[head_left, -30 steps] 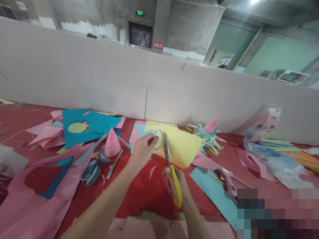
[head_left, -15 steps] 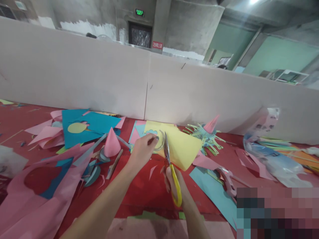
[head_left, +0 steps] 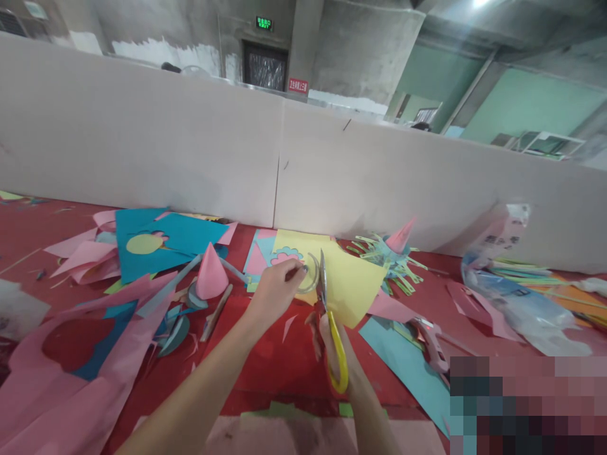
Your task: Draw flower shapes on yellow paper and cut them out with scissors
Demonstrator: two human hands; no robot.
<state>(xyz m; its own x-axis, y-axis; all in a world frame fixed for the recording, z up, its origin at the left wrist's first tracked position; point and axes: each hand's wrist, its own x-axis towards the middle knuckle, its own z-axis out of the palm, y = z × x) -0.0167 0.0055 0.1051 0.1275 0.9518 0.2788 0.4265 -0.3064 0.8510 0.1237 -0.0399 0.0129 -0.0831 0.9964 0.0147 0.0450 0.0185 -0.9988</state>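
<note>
My left hand [head_left: 279, 284] pinches a thin, pale curved strip [head_left: 313, 272] between thumb and fingertips, above a yellow sheet [head_left: 353, 278]. Yellow-handled scissors [head_left: 337, 354] are in my right hand [head_left: 327, 338], with the blades pointing up and away, just right of the strip. Behind my left hand lies a pink and blue scalloped paper piece [head_left: 287, 254]. A pink paper cone [head_left: 211, 273] stands to the left of my left hand. Under my wrists is a red sheet [head_left: 265, 354].
Blue paper [head_left: 190, 237] and pink paper scraps [head_left: 137, 354] lie at left. A fringed piece with a pink cone [head_left: 399, 243], a glue gun [head_left: 431, 341], a light blue sheet [head_left: 403, 366] and a plastic bag [head_left: 535, 309] are at right. A white partition [head_left: 370, 177] stands behind.
My left hand has shifted slightly right with the strip, showing more of the scalloped piece. The scissors have moved slightly right and turned more upright.
</note>
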